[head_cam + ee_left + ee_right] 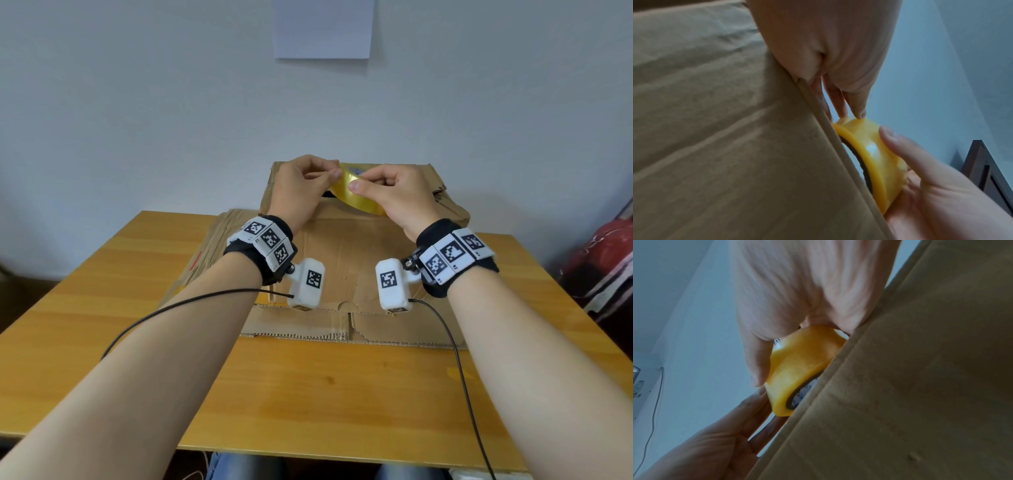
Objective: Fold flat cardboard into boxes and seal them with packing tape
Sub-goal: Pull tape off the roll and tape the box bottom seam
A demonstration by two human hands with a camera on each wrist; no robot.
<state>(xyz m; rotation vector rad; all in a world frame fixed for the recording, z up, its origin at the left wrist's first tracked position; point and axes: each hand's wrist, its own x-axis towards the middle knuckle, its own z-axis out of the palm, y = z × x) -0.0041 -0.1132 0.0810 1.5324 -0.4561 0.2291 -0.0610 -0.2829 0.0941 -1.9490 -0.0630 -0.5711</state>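
A yellow roll of packing tape [356, 197] is held up over the far part of a worn brown cardboard box [342, 260] that lies on the wooden table [308, 394]. My right hand [368, 183] grips the roll from the right, thumb across its outer band. My left hand [329, 175] pinches the roll's upper left rim with thumb and fingertips. In the left wrist view my left fingertips [859, 113] touch the tape roll [869, 154] beside the cardboard [715, 129]. In the right wrist view my right hand [797, 288] is wrapped over the tape roll [803, 361].
A white sheet of paper [322, 27] hangs on the wall behind the table. A red object [606, 253] sits off the table's right edge. Black cables [459, 359] trail from both wrist cameras across the near tabletop.
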